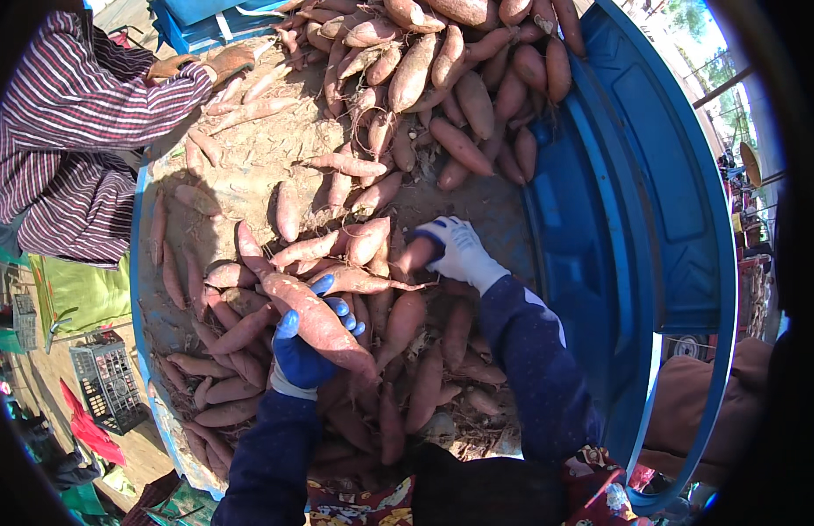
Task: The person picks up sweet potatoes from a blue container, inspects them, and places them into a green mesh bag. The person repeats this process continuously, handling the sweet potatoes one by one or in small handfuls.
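Note:
My left hand (305, 348), in a blue-coated work glove, holds a large sweet potato (318, 325) from below. In my right hand (456, 250), gloved in white and blue, is another sweet potato (418, 255), partly blurred. A long thin-tailed sweet potato (354, 280) lies just behind the one in my left hand. Around and under both hands, many sweet potatoes with fine roots lie heaped on a dirty flat truck bed (249, 158). A larger pile (413, 72) rises at the far side.
A person in a striped shirt (84, 125) stands at the left edge, brown gloves (229, 62) near small sweet potatoes. The blue metal truck wall (670, 171) curves along the right. A black plastic crate (107, 381) stands on the ground at left. A blue container (203, 23) sits at the far left.

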Available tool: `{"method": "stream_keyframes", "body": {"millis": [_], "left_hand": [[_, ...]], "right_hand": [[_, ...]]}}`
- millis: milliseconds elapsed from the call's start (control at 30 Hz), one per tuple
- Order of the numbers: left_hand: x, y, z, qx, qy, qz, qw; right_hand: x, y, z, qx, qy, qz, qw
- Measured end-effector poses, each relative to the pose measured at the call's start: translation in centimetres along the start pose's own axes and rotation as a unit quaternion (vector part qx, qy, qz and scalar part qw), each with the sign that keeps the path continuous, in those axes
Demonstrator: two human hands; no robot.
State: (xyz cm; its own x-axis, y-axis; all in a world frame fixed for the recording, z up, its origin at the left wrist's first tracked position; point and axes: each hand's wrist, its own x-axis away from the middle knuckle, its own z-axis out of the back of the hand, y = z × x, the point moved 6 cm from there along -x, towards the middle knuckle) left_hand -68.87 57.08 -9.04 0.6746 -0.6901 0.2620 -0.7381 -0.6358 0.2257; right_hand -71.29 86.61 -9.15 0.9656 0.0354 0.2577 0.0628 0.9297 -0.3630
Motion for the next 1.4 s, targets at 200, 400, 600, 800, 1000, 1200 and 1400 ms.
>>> {"method": "stream_keyframes", "body": {"millis": [200, 400, 600, 800, 1000, 1200, 1400], "left_hand": [[0.2, 0.2, -0.6, -0.051, -0.016, -0.027, 0.998], [-0.4, 0.0, -3.1, -0.114, -0.005, -0.058, 0.992], [-0.5, 0.3, -2.2, -0.256, 0.07, -0.073, 0.961], [0.4, -0.6, -1.8, -0.126, 0.039, -0.041, 0.99], [0.2, -0.7, -3.0, -0.16, 0.035, -0.068, 0.984], [0.7, -0.2, -1.6, -0.149, 0.014, -0.052, 0.987], [-0.8, -0.8, -4.8, -0.148, 0.006, -0.043, 0.988]], "right_hand": [[3.3, 0.1, 0.3, -0.913, -0.044, 0.034, 0.403], [5.1, -1.2, 1.9, -0.947, -0.098, 0.098, 0.291], [6.7, 1.8, 0.7, -0.9, 0.037, 0.01, 0.435], [7.3, 9.2, 1.5, -0.576, 0.101, -0.161, 0.795], [-3.6, 7.6, 9.0, 0.01, 0.33, -0.168, 0.929], [-5.0, 6.7, 1.3, -0.74, 0.095, -0.125, 0.654], [4.1, -3.7, 1.0, -0.759, -0.01, 0.031, 0.651]]}}
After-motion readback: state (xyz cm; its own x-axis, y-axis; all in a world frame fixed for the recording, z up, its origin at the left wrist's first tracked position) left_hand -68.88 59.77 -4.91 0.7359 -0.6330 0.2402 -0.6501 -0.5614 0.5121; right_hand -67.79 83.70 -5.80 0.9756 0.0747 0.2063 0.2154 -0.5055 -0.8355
